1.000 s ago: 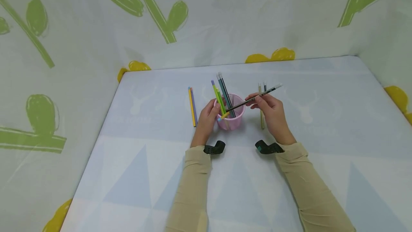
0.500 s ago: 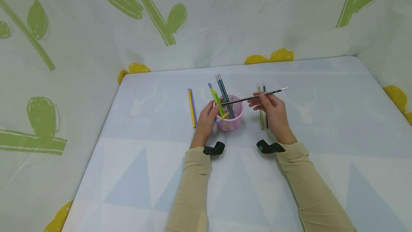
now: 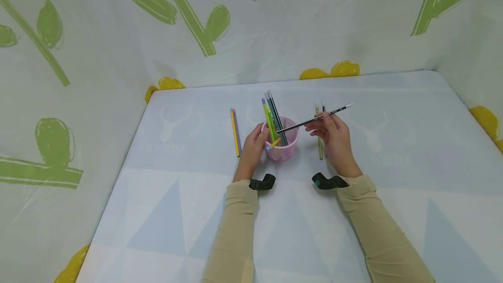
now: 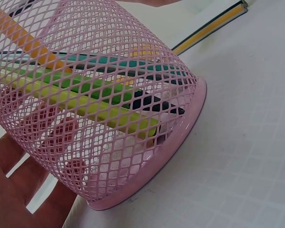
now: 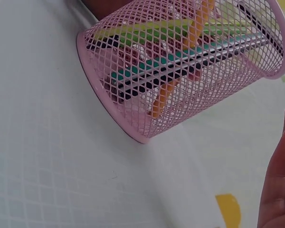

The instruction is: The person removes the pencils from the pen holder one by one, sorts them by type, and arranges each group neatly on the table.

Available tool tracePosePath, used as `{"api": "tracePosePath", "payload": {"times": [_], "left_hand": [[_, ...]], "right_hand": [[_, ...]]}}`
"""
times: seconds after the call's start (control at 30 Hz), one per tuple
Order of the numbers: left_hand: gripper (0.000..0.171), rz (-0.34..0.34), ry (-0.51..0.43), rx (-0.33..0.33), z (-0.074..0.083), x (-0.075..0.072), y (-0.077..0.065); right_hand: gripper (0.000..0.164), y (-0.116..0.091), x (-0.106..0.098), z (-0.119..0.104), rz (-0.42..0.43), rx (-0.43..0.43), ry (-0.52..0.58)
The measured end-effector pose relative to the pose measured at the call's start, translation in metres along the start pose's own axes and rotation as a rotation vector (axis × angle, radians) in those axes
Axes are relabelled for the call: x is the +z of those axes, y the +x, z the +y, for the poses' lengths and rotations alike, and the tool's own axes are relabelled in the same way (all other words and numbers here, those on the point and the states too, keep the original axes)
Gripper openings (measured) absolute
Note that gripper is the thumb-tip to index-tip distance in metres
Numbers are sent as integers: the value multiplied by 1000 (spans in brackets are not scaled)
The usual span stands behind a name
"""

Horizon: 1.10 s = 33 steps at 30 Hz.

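In the head view my left hand [image 3: 253, 150] grips a pink mesh pencil cup [image 3: 283, 154] from its left side, thumb at the rim. The left wrist view shows that hand's fingers [image 4: 14, 166] behind the mesh. Inside the cup lean green pencils [image 3: 272, 126], teal and black pencils [image 3: 278, 119] and an orange-yellow pencil [image 5: 164, 97] with a blue end, slanting across the others. My right hand [image 3: 335, 141] pinches a black striped pencil [image 3: 304, 122], its lower end over the cup's opening among the standing pencils. In the right wrist view, only fingers [image 5: 278, 178] show at the right edge.
Left of the cup, a yellow pencil [image 3: 235, 132] and a purple pencil [image 3: 237, 128] lie side by side on the table [image 3: 188, 143]. A gold pencil [image 3: 320, 148] lies beside the right hand, with a dark pencil [image 3: 324, 107] partly hidden by it. Leaf-printed fabric [image 3: 275, 38] stands behind.
The black pencil in my right hand swung flatter and leftward, then tipped down again, its lower end now back over the opening. My left hand stays on the cup.
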<state>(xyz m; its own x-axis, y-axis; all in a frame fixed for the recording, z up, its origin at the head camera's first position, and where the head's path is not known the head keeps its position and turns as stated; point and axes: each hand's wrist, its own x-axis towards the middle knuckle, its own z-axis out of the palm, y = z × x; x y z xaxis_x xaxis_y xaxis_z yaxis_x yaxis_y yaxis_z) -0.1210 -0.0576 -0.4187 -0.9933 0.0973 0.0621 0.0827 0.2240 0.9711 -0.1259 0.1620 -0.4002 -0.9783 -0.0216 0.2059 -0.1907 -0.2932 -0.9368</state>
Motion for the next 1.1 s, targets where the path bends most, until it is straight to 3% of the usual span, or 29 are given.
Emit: {"api": "tracePosePath", "payload": {"times": [0.2, 0.5, 1.1], "left_hand": [[52, 3, 3, 2, 0, 0, 1], [52, 4, 3, -4, -1, 0, 0], [51, 1, -1, 3, -2, 0, 0]], "right_hand": [[25, 1, -1, -1, -8, 18, 141], [28, 0, -2, 1, -8, 50, 224], [28, 1, -5, 2, 20, 85, 170]]}}
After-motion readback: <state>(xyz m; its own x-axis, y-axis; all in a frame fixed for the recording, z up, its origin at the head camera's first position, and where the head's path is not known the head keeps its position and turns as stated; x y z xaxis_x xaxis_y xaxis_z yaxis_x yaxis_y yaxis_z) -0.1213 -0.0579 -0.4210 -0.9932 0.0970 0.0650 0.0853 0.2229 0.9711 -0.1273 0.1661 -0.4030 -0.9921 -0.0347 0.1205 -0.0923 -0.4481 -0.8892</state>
